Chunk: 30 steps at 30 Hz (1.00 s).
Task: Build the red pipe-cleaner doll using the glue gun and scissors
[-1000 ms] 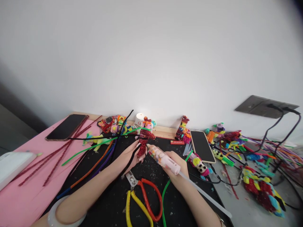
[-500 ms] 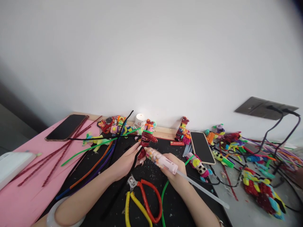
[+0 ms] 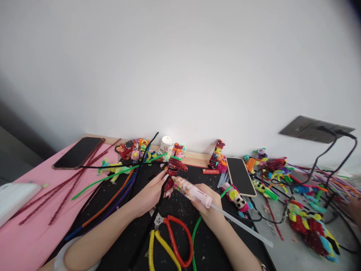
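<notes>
A red glittery pipe-cleaner figure stands upright in the middle, with a green band and pink upper part. My left hand is closed around its lower end; the fingertips are partly hidden. A black pipe cleaner hangs down in front of that hand. In my right hand is a hot glue gun, its tip at the red lower part. From the gun's back sticks out a long translucent glue stick. Below lie cutting pliers with red and yellow handles, on the black mat.
Left, on a pink sheet, lie a phone and red glittery pipe cleaners. A paper cup stands by the wall. Another phone, a small figure and several pipe-cleaner pieces lie right, near a wall socket with cables.
Little differs. The hanging black pipe cleaner's lower part has shifted slightly right, over the pliers' head. Both hands, the figure and the glue gun stay almost where they were.
</notes>
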Each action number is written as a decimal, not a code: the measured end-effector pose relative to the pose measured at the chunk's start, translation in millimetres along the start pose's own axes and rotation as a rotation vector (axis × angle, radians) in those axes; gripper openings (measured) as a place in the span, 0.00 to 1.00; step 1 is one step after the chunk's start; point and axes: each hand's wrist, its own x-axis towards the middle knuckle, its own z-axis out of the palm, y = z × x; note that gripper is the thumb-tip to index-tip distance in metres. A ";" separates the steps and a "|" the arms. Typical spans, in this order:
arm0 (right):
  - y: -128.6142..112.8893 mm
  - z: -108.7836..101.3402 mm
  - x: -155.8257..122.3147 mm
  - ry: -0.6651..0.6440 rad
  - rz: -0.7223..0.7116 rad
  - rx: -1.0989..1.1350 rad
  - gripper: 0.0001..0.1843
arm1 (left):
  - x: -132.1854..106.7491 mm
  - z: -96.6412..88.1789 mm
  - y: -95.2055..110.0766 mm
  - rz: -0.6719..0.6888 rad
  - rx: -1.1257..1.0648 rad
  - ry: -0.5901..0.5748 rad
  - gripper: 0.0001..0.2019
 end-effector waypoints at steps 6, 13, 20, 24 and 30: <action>1.7 -0.7 0.4 -0.024 0.054 0.043 0.07 | -4.7 11.3 12.2 -0.007 -0.009 0.011 0.21; 3.8 0.4 0.0 0.008 0.045 0.017 0.08 | -6.0 15.8 16.7 0.011 0.010 0.030 0.23; 8.0 1.7 -2.3 -0.005 0.048 -0.082 0.08 | 5.5 -0.8 1.9 0.102 0.048 0.030 0.24; 7.0 0.3 -2.1 0.033 0.081 -0.113 0.08 | 1.7 7.4 12.8 0.127 0.064 0.055 0.22; 12.5 -2.1 3.3 0.085 0.176 -0.464 0.15 | -5.7 21.7 29.8 0.111 0.048 0.120 0.24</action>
